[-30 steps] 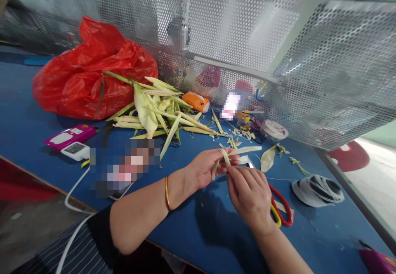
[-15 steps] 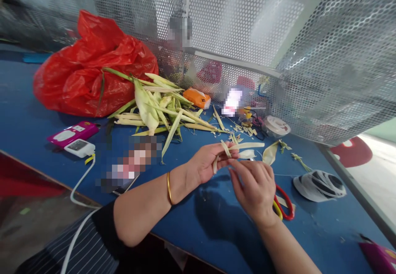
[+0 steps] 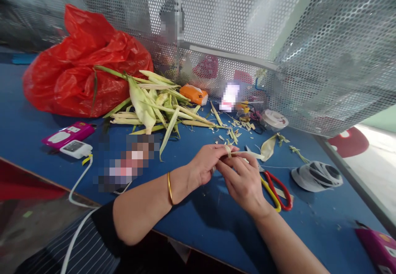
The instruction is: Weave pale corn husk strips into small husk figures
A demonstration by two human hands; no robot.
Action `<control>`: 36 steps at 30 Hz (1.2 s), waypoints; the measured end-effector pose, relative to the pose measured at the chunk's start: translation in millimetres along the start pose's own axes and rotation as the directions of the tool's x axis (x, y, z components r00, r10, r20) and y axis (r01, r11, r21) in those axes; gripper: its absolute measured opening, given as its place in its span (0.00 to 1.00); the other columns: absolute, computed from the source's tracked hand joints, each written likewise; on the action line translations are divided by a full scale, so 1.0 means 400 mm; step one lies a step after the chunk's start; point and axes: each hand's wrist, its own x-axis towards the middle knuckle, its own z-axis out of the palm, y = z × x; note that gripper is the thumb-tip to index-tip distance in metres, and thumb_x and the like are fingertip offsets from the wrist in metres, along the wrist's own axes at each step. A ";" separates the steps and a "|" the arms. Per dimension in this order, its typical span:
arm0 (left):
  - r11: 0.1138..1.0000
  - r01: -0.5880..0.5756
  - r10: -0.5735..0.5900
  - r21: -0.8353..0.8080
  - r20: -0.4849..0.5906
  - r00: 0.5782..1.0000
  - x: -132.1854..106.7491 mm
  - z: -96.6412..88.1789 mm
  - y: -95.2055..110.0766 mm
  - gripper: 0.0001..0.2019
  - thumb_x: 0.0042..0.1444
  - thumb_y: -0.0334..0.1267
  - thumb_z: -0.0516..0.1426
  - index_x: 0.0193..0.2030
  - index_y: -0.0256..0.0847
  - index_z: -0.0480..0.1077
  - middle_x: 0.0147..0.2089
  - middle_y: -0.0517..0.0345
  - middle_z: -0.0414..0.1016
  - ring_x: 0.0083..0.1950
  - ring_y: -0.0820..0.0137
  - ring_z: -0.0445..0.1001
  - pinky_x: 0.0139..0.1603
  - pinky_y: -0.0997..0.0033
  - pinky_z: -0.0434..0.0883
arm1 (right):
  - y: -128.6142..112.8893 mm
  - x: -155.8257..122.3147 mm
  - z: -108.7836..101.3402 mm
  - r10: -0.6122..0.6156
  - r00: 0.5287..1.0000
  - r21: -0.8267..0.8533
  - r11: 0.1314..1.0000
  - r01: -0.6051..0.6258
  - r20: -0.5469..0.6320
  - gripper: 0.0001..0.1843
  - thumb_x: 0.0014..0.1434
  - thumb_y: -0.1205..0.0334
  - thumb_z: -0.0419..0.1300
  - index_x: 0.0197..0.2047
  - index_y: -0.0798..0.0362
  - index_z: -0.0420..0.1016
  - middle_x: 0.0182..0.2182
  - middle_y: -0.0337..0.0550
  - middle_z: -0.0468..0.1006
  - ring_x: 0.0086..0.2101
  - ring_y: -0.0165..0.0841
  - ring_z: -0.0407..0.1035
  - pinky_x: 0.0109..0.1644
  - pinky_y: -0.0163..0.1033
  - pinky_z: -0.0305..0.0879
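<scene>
My left hand [image 3: 206, 162], a gold bangle at its wrist, is closed on pale corn husk strips [image 3: 251, 154]. One strip loops over its fingertips, and another sticks out to the right. My right hand [image 3: 243, 179] meets it, its fingers bent and pressed against the husk strips; the fingertips are partly hidden. Just right of my right hand lie scissors [image 3: 276, 189] with one red and one yellow handle. A loose piece of husk [image 3: 269, 147] rests farther back, and small husk scraps [image 3: 234, 135] are strewn behind my hands.
A heap of corn husks [image 3: 140, 105] lies before a red plastic bag [image 3: 89, 67]. A spool of white thread [image 3: 317, 176] and a roll of tape [image 3: 274, 119] stand right. Phones, a power bank [image 3: 76, 148] with cable and an orange packet [image 3: 194, 94] are on the blue table.
My right hand has moved up and left against my left fingers, onto the husk strips. More of the scissors now shows. The view has shifted slightly.
</scene>
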 end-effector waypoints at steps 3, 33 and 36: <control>1.000 -0.011 0.011 0.000 -0.006 1.000 0.000 0.001 -0.004 0.05 0.53 0.30 0.61 0.34 0.32 0.78 0.36 0.49 0.78 0.35 0.75 0.74 0.38 0.79 0.69 | -0.008 0.006 0.003 -0.026 0.998 -0.116 0.993 0.032 0.050 0.16 0.65 0.73 0.50 0.49 0.55 0.76 0.37 0.47 0.79 0.39 0.38 0.71 0.53 0.48 0.60; 0.975 -0.088 0.084 0.204 0.028 0.996 0.010 -0.001 -0.002 0.04 0.59 0.31 0.58 0.38 0.34 0.75 0.31 0.54 0.79 0.29 0.75 0.76 0.36 0.74 0.74 | 0.019 0.002 0.008 0.847 0.521 0.690 0.316 -0.652 0.105 0.06 0.59 0.59 0.60 0.31 0.50 0.72 0.26 0.38 0.76 0.28 0.32 0.70 0.33 0.38 0.66; 0.978 -0.092 0.095 0.189 -0.009 0.995 0.011 -0.003 -0.001 0.01 0.58 0.31 0.59 0.37 0.36 0.71 0.30 0.55 0.79 0.28 0.73 0.77 0.33 0.73 0.74 | 0.023 0.007 0.000 0.857 0.431 0.779 0.058 -0.625 0.282 0.07 0.55 0.56 0.64 0.30 0.51 0.74 0.26 0.38 0.77 0.27 0.32 0.70 0.32 0.37 0.67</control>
